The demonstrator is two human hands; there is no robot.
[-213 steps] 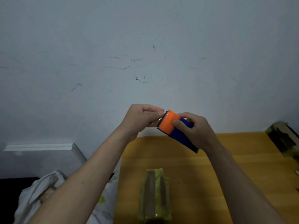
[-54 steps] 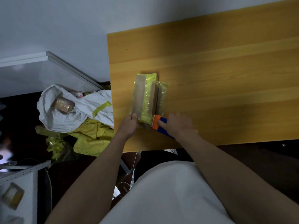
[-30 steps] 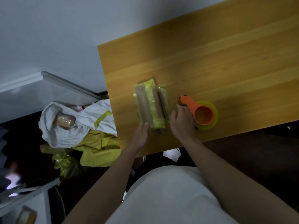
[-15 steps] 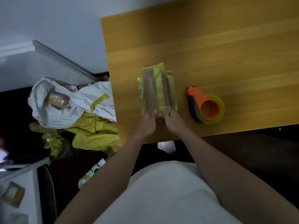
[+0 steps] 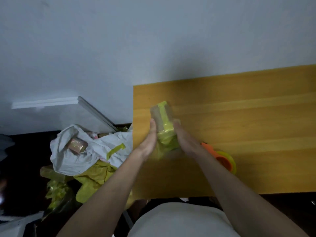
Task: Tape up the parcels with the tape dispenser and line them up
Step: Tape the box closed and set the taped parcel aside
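A yellow-green parcel with strips of brown tape sits between my two hands above the left part of the wooden table. My left hand lies flat against its left side and my right hand against its right side, fingers straight. The parcel looks tilted up off the table, its near end hidden by my palms. The orange tape dispenser with its yellow-green roll lies on the table just right of my right wrist, partly hidden by my forearm.
Left of the table, on the floor, lies a white bag holding a brown wrapped parcel, with yellow plastic wrapping under it. A grey wall stands behind the table. The table's left edge runs close beside my left hand.
My hands moved from the parcel's near end to its two sides and raised it. The dispenser, set down about a second ago, stays on the table at the right. The camera tilted up.
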